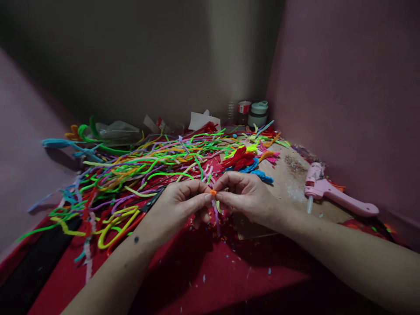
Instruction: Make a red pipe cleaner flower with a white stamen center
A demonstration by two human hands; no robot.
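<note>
Between my two hands sits a small orange piece of pipe cleaner [213, 192]. My left hand [187, 199] pinches it from the left with thumb and forefinger. From the other side, the thumb and fingertips of my right hand [246, 194] close on it. Just below the fingertips show a purple pipe cleaner [216, 218] and a short pale yellow one; whether they are held or lie beneath is unclear. A large heap of loose pipe cleaners [157, 162] in many colours spreads behind and left of my hands. Dark scissors [151, 202] lie partly hidden beside my left wrist.
A pink glue gun [341, 199] lies at right on a tan board [288, 192]. Red and blue bent pipe cleaners [243, 159] rest at the board's left. A lidded cup [258, 114] and white paper [204, 121] stand near the wall. Tiny clippings dot the red cloth [236, 280].
</note>
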